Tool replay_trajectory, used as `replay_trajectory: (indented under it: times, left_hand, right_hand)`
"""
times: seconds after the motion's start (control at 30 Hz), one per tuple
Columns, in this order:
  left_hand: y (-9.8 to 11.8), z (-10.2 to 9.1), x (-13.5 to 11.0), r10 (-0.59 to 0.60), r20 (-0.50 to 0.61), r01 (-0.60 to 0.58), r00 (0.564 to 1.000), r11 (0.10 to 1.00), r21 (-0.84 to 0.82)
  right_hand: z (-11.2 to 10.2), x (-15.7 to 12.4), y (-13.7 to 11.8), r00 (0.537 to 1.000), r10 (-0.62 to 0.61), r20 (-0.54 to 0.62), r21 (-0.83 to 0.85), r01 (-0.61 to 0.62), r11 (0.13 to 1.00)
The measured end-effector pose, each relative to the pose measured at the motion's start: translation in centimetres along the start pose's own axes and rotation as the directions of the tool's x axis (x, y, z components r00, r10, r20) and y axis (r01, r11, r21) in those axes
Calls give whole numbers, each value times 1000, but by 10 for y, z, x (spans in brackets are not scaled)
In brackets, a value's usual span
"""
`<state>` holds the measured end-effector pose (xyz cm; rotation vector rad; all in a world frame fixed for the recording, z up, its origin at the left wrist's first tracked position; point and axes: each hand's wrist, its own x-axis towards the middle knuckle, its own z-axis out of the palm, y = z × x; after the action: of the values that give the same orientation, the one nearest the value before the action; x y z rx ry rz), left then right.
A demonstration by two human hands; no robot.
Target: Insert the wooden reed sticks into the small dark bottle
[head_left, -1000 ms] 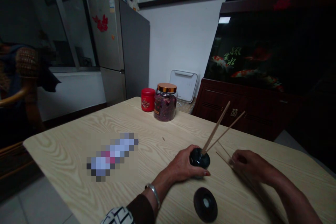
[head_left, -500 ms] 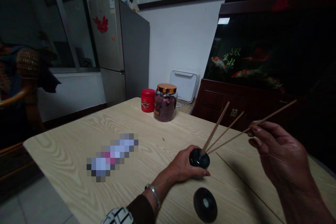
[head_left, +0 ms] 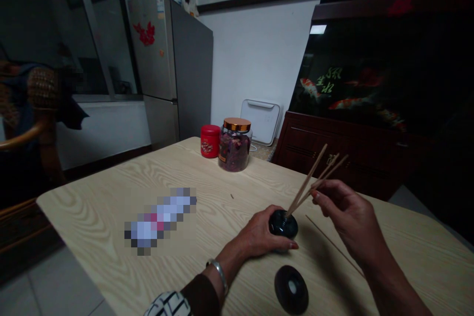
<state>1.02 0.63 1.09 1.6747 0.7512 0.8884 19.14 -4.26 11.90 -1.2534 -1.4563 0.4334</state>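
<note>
My left hand wraps around a small round black bottle that stands on the pale wooden table. Thin wooden reed sticks lean out of its neck toward the upper right. My right hand pinches one of these sticks just above the bottle's mouth. One more loose stick lies flat on the table under my right hand. A black round cap rests on the table close to me, in front of the bottle.
A glass jar of dried flowers with a copper lid and a red tin stand at the table's far edge. A blurred-out object lies on the left. A fridge, a dark cabinet and a wooden chair surround the table.
My right hand picked a stick up from the table, lifted it to the right, then brought it down into the bottle's neck. My left hand kept holding the bottle.
</note>
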Motion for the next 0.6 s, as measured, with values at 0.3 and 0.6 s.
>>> replay_trajectory:
  times: [0.3, 0.6]
  left_hand:
    - [0, 1, 0, -3, -4, 3, 1000, 1000, -16]
    - [-4, 2, 1, -21, 3, 21, 1000, 999, -45]
  right_hand:
    - [-30, 7, 20, 890, 151, 429, -290, -22, 957]
    - [-74, 6, 104, 782, 565, 264, -909, 7, 416]
